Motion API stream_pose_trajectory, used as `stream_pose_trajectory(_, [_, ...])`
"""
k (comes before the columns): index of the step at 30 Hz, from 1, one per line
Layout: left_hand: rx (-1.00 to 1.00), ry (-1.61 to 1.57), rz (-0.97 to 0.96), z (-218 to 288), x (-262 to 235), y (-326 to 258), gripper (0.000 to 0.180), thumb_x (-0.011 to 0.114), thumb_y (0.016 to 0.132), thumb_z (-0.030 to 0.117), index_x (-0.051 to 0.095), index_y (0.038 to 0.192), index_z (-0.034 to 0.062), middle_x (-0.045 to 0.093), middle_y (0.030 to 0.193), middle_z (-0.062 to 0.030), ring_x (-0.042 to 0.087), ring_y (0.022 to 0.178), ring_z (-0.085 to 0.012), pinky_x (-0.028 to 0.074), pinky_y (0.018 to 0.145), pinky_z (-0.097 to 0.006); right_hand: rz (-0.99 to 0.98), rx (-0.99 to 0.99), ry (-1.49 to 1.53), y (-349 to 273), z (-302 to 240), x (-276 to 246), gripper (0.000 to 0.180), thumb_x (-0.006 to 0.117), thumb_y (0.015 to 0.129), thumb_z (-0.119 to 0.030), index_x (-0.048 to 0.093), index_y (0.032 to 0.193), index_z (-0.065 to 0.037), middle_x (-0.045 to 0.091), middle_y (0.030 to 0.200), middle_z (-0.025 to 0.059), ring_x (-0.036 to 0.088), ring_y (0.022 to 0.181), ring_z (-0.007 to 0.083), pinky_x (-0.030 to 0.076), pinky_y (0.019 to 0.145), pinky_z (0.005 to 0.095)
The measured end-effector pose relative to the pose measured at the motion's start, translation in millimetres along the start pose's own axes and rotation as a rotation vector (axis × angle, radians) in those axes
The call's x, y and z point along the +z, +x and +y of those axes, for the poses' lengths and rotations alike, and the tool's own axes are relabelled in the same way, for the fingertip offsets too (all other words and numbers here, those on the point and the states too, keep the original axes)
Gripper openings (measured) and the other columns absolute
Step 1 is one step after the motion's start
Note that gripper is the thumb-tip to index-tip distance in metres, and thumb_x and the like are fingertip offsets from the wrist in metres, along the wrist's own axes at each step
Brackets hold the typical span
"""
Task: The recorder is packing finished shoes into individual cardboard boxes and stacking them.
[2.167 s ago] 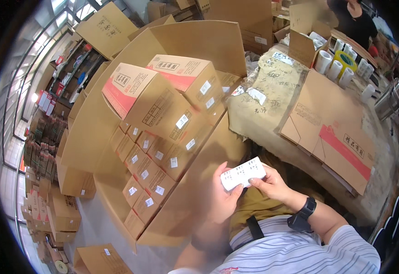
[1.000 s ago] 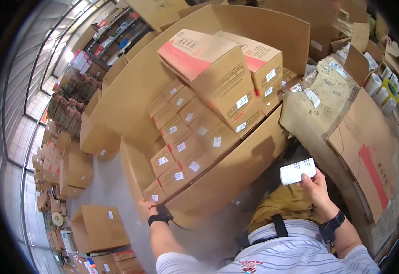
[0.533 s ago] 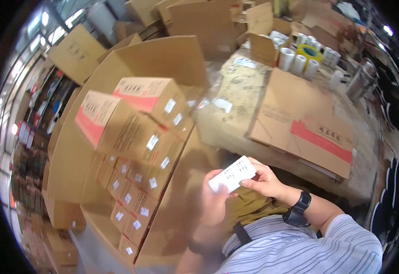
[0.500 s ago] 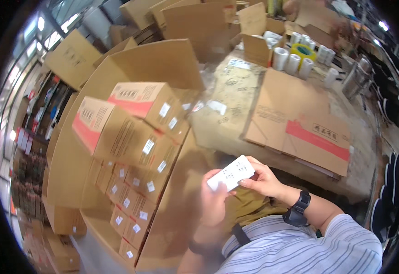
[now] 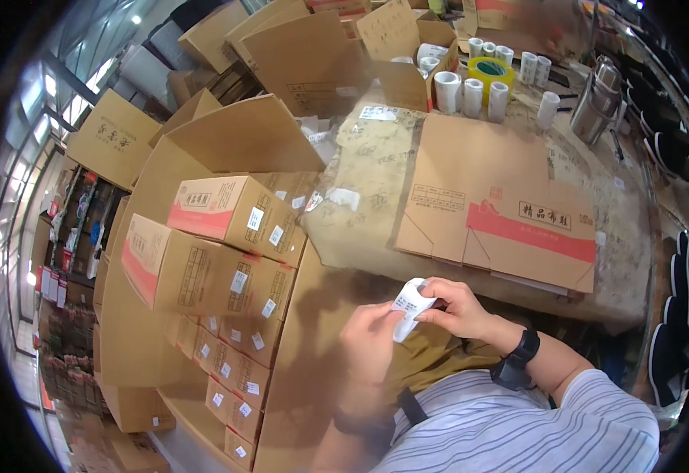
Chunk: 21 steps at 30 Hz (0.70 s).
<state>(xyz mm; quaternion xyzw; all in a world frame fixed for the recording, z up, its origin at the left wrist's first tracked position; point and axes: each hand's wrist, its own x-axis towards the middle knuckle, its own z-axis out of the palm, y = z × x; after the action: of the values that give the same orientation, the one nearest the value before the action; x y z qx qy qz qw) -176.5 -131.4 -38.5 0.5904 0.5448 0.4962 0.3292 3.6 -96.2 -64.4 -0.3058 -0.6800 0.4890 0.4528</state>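
Note:
Over my lap, a roll of white printed labels (image 5: 407,309) is held between both hands. My left hand (image 5: 366,340) pinches the strip at its lower left side. My right hand (image 5: 456,309) grips the upper right side, thumb and fingers closed round it. The strip curves between the hands, and its lower end hangs down. To the left stands a large open carton (image 5: 293,347) packed with several brown boxes (image 5: 238,213), which have red bands and small white labels. Two of these boxes sit higher than the rest.
On the table (image 5: 364,162) ahead lie flattened cardboard boxes (image 5: 447,189). Farther back are several white label rolls (image 5: 448,92), a yellow tape roll (image 5: 489,79), an open small carton (image 5: 407,83) and a steel flask (image 5: 597,102). Dark shoes (image 5: 666,363) line the right side.
The label roll was held out flat, printed side up; now it is tilted and bent between my hands. My left fingers have closed into a pinch. The view has shifted slightly.

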Motion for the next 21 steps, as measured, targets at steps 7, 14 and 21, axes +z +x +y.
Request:
stream_pose_trajectory(7, [0.041,0.110,0.114,-1,5,5,0.022,0.072,0.072,-0.001,0.066,0.093,-0.0002,0.065,0.096,-0.0127,0.063,0.089,-0.0215,0.049,0.079,-0.030,0.080,-0.012,-0.098,2,2,6,0.025,0.072,0.077,-0.008,0.058,0.096,-0.002,0.060,0.094,0.0099,0.059,0.075,0.0190,0.048,0.060,0.0275])
stream_pose_trajectory(14, [-0.069,-0.083,0.112,-8,-1,2,0.016,0.072,0.070,-0.004,0.066,0.084,0.0004,0.066,0.086,-0.0107,0.062,0.076,-0.0174,0.049,0.072,-0.030,0.063,0.036,-0.051,0,8,16,0.024,0.071,0.077,-0.006,0.056,0.095,0.000,0.059,0.095,0.0119,0.061,0.080,0.0215,0.052,0.064,0.0286])
stream_pose_trajectory(21, [0.408,0.097,0.204,-14,-14,-18,0.027,0.071,0.064,-0.008,0.063,0.087,0.0045,0.055,0.107,-0.0113,0.055,0.095,-0.0258,0.046,0.077,-0.032,0.133,0.121,-0.104,2,10,30,0.024,0.071,0.077,-0.005,0.055,0.094,0.001,0.058,0.094,0.0121,0.061,0.079,0.0193,0.052,0.063,0.0286])
